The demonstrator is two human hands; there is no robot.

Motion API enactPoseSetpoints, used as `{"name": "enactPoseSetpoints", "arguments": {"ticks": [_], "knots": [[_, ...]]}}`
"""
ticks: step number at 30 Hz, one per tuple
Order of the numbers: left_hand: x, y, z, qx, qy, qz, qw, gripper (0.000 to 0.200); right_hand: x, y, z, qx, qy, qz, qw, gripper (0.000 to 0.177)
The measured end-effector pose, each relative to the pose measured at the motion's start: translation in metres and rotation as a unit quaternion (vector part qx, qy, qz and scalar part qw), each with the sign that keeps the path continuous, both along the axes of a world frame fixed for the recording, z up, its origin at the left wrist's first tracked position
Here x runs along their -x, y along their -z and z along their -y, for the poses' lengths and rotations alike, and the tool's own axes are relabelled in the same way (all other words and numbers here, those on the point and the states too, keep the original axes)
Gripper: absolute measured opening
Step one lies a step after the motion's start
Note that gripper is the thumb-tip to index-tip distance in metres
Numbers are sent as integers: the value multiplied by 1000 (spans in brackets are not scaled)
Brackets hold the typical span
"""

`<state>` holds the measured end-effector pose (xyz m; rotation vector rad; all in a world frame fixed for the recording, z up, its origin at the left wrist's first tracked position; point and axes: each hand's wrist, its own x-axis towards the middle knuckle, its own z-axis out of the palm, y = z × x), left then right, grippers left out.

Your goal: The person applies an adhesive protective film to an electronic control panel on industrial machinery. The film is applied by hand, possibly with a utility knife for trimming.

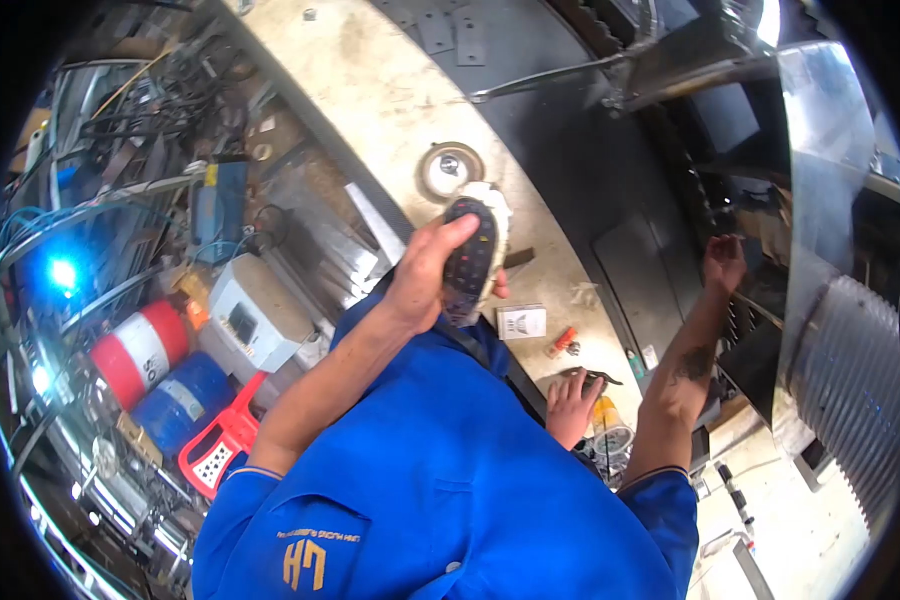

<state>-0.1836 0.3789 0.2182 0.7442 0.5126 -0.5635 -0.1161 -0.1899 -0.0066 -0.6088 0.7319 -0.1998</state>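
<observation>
My left hand (425, 272) is wrapped round a dark handheld control (473, 255) with rows of small coloured buttons and a pale, worn edge; the thumb lies on its face. My right hand (725, 262) is stretched far out to the right, beside dark metal framework, its fingers curled; what they hold, if anything, is too small to tell. Another hand (570, 408), which looks like another person's, rests on the bench at a dark tool (598, 377); its arm is hidden behind my blue shirt.
The worn bench (370, 75) carries a tape roll (450, 170), a white box (522, 322) and an orange item (562, 342). Left stand a red chair (232, 430), a red-and-white drum (142, 352), a blue drum (182, 398) and a grey machine (260, 315). Ribbed hose (850, 390) lies right.
</observation>
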Motion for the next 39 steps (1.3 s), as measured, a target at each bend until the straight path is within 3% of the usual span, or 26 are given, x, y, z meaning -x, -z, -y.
{"name": "enactPoseSetpoints", "arguments": {"ticks": [6, 17, 22, 25, 26, 29, 31, 32, 34, 36, 38, 39], "knots": [[1, -1, 4, -56, 10, -12, 998, 39, -1, -1, 10, 55, 37, -40, 997, 8], [-3, 13, 1, -88, 35, -45, 994, 36, -4, -23, -17, 27, 37, -38, 998, 7], [0, 59, 14, -196, 93, -47, 975, 30, -1, -23, -17, 27, -4, 1, 1000, 10], [-11, 79, 34, -441, 281, 127, 843, 31, -1, -23, -18, 29, 7, -24, 999, 11], [-12, 84, 46, -484, 270, 176, 813, 33, -1, -23, -17, 32, 5, -25, 999, 11], [-16, 100, 73, -490, 326, 224, 777, 31, 1, -20, -19, 38, -9, -29, 999, 11], [-12, 113, 90, -503, 415, 338, 679, 29, 3, -22, -18, 46, -9, -38, 998, 11], [-7, 123, 98, -500, 413, 340, 681, 29, 2, -27, -19, 52, -9, -39, 998, 11], [3, 140, 113, -522, 489, 409, 567, 30, 3, -34, -23, 35, -7, -53, 998, 14], [-2, 148, 126, -502, 514, 412, 561, 29, 2, -39, -23, 41, 5, -65, 997, 13], [-17, 150, 143, -449, 526, 375, 618, 30, 4, -39, -20, 44, -15, -54, 997, 12], [-26, 153, 156, -421, 482, 390, 662, 32, 4, -38, -20, 63, -6, -74, 995, 14]]}}
